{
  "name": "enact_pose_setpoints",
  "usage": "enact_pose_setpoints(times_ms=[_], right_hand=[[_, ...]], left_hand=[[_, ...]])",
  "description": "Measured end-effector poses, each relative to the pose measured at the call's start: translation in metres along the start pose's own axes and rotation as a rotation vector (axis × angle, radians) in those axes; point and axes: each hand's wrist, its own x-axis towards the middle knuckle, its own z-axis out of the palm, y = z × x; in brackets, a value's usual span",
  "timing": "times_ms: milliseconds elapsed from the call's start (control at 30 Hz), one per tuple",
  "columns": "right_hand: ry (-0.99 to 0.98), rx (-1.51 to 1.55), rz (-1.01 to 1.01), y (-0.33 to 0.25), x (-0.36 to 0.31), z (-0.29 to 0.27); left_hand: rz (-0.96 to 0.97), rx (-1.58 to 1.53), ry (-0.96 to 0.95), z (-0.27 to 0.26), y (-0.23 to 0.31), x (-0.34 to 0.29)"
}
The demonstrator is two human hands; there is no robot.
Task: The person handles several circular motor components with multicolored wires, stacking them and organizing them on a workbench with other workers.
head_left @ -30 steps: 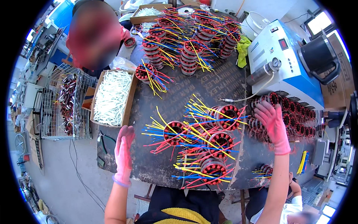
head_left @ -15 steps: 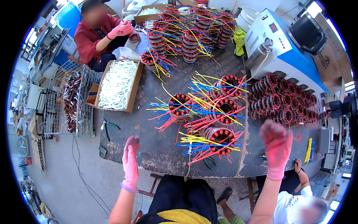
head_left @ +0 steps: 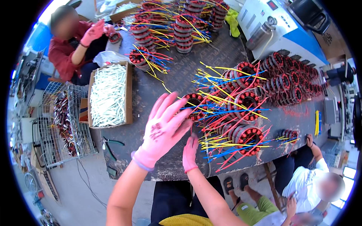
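Hands have converged near a wired coil.

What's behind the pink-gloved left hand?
Dark tabletop and a red-and-black ring-shaped core show past the left hand, which covers part of the core's edge. Anything directly behind the hand is hidden.

Your left hand hides part of the wired ring beside it; your right hand's fingertips blur. The top edge cuts off the black jug, and one seated co-worker's head is blurred.
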Motion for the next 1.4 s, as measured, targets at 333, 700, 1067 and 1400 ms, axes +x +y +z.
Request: enact_pose_setpoints(times_ms=[333, 700, 1067, 1400], right_hand=[[0.047, 0.041, 0.262, -0.062, 0.04, 0.036], [0.073, 0.284, 0.152, -0.052, 0.078, 0.089], [-0.176, 0.472, 0.193, -0.065, 0.17, 0.115], [-0.158, 0.561, 0.284, -0.045, 0.179, 0.113]], left_hand=[[0.133, -0.041, -0.24, 0.032, -0.055, 0.006], [0.272, 0.002, -0.319, 0.026, -0.102, 0.036], [0.444, -0.147, 0.012, 0.033, -0.145, 0.095], [0.262, 0.145, 0.136, 0.085, -0.152, 0.062]])
